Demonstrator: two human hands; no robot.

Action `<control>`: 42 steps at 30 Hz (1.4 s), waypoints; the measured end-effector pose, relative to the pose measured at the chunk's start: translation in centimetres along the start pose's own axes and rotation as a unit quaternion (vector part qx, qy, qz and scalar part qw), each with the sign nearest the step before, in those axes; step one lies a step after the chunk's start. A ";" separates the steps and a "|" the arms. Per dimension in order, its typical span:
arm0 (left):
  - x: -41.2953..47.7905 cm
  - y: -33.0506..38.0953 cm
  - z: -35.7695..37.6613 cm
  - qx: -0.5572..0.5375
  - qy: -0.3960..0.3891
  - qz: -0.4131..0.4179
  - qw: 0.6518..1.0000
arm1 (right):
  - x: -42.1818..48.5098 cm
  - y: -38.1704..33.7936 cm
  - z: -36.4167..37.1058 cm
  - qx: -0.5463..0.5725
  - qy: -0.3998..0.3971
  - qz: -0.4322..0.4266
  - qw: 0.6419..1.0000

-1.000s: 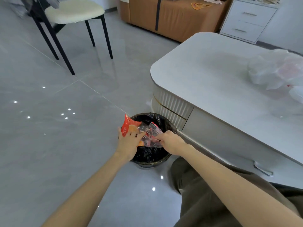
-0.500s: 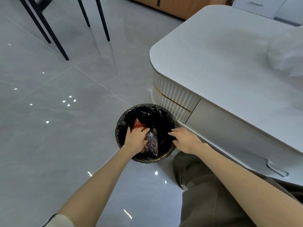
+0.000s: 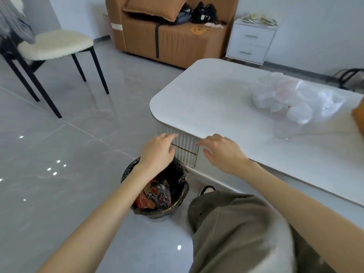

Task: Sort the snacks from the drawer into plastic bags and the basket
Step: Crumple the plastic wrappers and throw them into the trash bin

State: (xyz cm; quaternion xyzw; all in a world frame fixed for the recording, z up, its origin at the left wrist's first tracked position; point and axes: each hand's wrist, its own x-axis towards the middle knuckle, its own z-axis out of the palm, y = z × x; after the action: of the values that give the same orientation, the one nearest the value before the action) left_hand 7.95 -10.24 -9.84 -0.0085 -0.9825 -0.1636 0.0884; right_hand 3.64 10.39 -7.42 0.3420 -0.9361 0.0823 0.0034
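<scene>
- Grey glossy floor tiles run under a white bench (image 3: 216,99) with a rounded, ribbed corner. We crouch beside it with one knee (image 3: 226,223) in olive trousers raised in front of us.
- Our left hand (image 3: 157,152) hovers above the bin (image 3: 128,172), fingers loosely spread and holding nothing, fingertips near the ribbed corner.
- Our right hand (image 3: 222,152) is just as slack and empty. It is held in front of the bench edge, above the flat drawer front (image 3: 204,168).
- We judge both hands are placed there to get at the drawer. It looks closed, and no snacks inside it can be seen.
- The bin, lined with a black bag, stands on the floor just beside the bench corner, within easy reach. Red and silvery wrappers (image 3: 155,196) lie inside it, probably rubbish kept apart from the sorting.
- The plastic bags (image 3: 291,99) lie in a crumpled, translucent heap on the bench top, well apart from both hands. Something pale and reddish shows through, but we cannot tell what it is.
- Kept up there, the bags are presumably ready to be filled from the drawer below.
- An orange-brown thing (image 3: 358,119) is cut off at the right edge of the view. We cannot tell whether it is the basket.
- Behind us stand a cream-seated chair (image 3: 55,44), a tan sofa (image 3: 167,36) and a small white chest (image 3: 250,42) against the wall.
</scene>
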 end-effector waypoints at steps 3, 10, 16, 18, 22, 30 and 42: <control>2.2 3.9 -1.8 -0.020 0.018 0.034 0.999 | -2.1 2.4 -3.1 -0.002 0.058 0.049 0.997; 8.2 13.0 -1.4 -0.047 0.006 0.082 0.996 | -6.6 11.5 -7.5 0.025 0.183 0.205 0.961; 13.6 18.0 1.3 -0.160 -0.075 0.084 0.981 | -6.8 19.7 -7.7 0.088 0.179 0.338 0.920; 15.2 19.2 2.3 -0.173 -0.092 0.083 0.977 | -6.2 21.7 -7.2 0.108 0.140 0.351 0.920; 17.7 21.0 4.4 -0.181 -0.109 0.080 0.974 | -5.3 24.5 -5.7 0.144 0.095 0.332 0.927; 23.2 24.8 6.7 -0.133 -0.079 0.106 0.982 | -6.2 26.1 -4.7 0.223 0.175 0.296 0.912; 31.1 31.9 11.6 -0.116 -0.087 0.012 0.989 | -9.6 29.8 -4.6 0.225 0.196 0.345 0.890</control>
State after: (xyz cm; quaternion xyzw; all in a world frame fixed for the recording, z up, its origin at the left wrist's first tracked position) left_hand -23.17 23.36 -4.92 -0.0452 -0.9606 -0.2744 0.0034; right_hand -8.32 39.72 -7.99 -0.0342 -0.9317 0.3523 0.0814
